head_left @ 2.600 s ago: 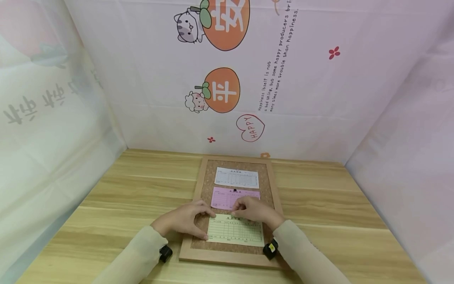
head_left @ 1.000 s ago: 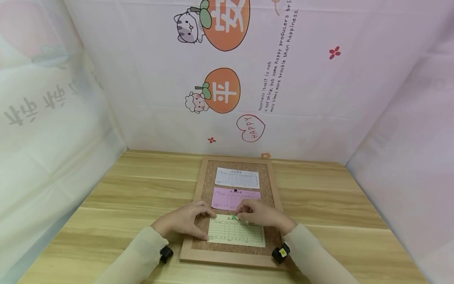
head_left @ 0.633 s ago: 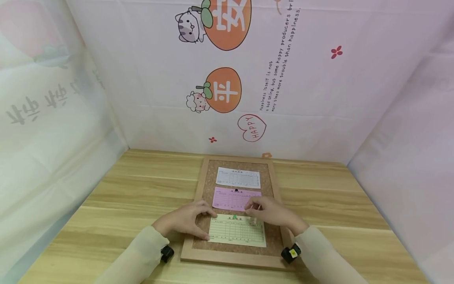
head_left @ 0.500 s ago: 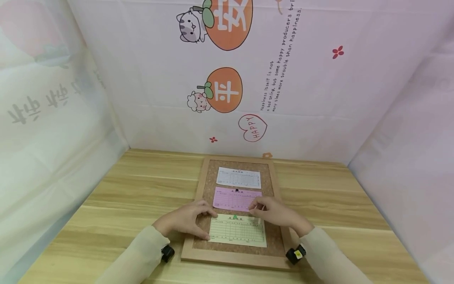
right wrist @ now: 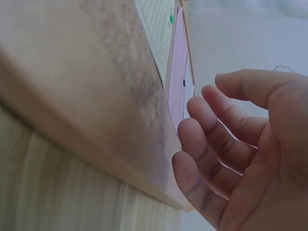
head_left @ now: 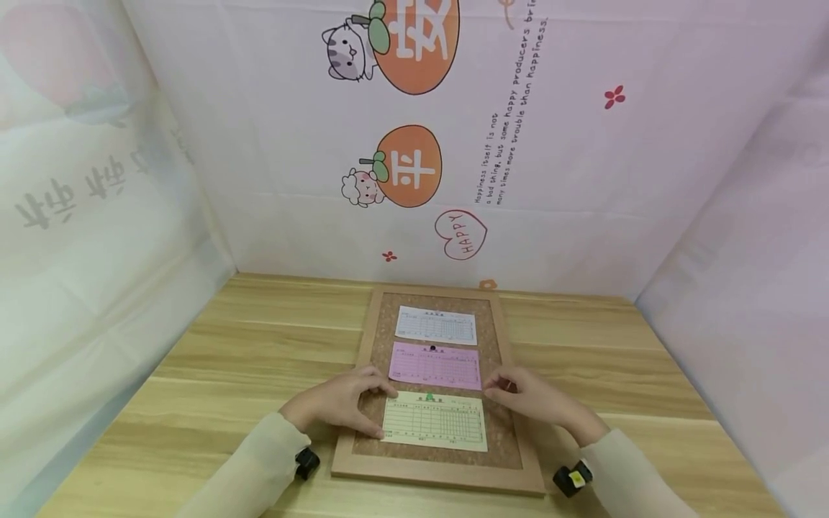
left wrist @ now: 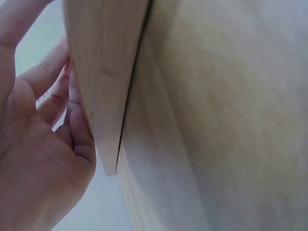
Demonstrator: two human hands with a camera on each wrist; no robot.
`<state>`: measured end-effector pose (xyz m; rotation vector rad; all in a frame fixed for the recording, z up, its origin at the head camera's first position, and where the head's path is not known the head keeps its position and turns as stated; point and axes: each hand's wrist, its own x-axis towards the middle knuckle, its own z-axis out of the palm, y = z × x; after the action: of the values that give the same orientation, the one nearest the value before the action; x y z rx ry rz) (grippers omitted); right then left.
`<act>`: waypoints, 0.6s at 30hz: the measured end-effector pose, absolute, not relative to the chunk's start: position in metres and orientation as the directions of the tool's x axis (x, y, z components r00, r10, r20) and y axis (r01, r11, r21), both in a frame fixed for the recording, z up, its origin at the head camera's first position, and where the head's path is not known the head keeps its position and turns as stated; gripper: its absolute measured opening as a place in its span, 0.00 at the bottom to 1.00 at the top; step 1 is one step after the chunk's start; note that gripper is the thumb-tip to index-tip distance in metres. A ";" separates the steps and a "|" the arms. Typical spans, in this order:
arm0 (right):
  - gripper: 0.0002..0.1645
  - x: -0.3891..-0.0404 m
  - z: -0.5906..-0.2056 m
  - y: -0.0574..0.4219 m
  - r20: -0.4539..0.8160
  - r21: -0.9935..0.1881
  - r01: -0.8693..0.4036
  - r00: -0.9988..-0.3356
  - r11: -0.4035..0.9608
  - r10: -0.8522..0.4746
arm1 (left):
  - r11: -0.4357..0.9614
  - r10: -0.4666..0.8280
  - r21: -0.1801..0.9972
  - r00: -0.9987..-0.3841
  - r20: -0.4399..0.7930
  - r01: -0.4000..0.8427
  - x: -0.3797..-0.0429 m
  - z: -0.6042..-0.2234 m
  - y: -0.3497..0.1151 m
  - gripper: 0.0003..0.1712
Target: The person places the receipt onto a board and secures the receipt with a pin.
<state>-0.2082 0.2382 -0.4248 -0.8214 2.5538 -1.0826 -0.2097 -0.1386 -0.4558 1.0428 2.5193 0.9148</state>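
A cork board (head_left: 501, 421) in a wooden frame lies on the table, bearing three printed slips. The nearest, a yellow slip (head_left: 434, 424), has a green push pin (head_left: 429, 396) at its top middle. Above it lies a pink slip (head_left: 434, 365) with a black push pin (head_left: 432, 348) at its top edge. A white slip (head_left: 436, 326) is farthest away. My left hand (head_left: 340, 401) rests over the board's left side, its thumb and a fingertip touching the yellow slip's left edge. My right hand (head_left: 537, 398), loosely curled and holding nothing, hovers over the board's right edge.
The wooden table (head_left: 272, 331) spreads out on both sides of the board. A printed white cloth (head_left: 550, 244) hangs behind it, with more cloth at left and right. Black wrist cameras (head_left: 573, 478) sit at both wrists.
My right hand has let go of the green push pin, which stays in the yellow slip. It has drawn away to the right. My left hand has kept its place.
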 end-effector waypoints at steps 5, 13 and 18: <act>0.11 -0.202 -0.427 0.251 0.026 -0.705 -0.429 -0.812 0.565 -0.583 | 0.533 0.720 0.641 -0.694 -0.001 0.552 -0.209 -0.456 -0.138 0.36; 0.11 -0.195 -0.433 0.266 0.019 -0.732 -0.391 -0.831 0.558 -0.557 | 0.488 0.715 0.711 -0.699 0.008 0.507 -0.210 -0.457 -0.143 0.32; 0.09 -0.193 -0.436 0.274 0.030 -0.745 -0.391 -0.829 0.541 -0.558 | 0.479 0.686 0.767 -0.727 -0.023 0.427 -0.210 -0.455 -0.150 0.31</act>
<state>-0.1930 0.2743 -0.4363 -0.8028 2.5667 -1.1613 -0.2098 -0.1505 -0.4552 0.9387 2.4026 1.1093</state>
